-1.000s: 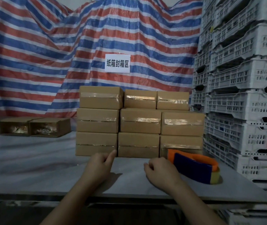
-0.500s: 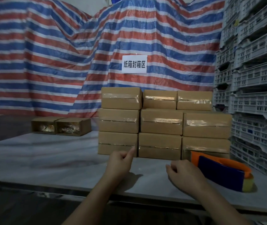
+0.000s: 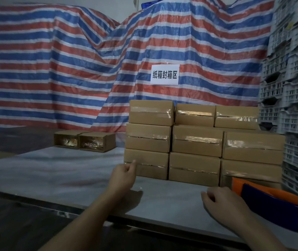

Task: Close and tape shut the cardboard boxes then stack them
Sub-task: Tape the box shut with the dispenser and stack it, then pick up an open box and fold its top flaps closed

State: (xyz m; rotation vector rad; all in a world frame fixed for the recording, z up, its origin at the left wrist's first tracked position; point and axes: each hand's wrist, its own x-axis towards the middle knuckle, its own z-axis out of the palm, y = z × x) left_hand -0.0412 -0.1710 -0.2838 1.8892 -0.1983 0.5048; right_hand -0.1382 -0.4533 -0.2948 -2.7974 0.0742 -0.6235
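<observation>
nine taped boxes (image 3: 197, 142) are standing three high and three across toward the back of the table (image 3: 54, 171), so the stacking is looking largely done for that batch, while two open boxes (image 3: 84, 141) are sitting side by side at the far left, well apart from the stack and showing something shiny inside. judging from this, the person is sitting between boxes, with closing and taping those two as the step in hand. the left hand (image 3: 123, 175) is hovering above the table just in front of the bottom-left box of the stack, its fingers loosely curled and the forefinger poking up toward that box's taped seam, holding nothing; whether the fingertip is touching the cardboard cannot be told. the right hand (image 3: 220, 200) is lying low near the table's front edge with fingers loosely bent and holding nothing, just beside the orange and blue tape dispenser (image 3: 275, 205). the next move is probably calling for a long reach leftward to bring an open box near, then gripping the dispenser. both open boxes are lying far beyond either hand's fingers.
</observation>
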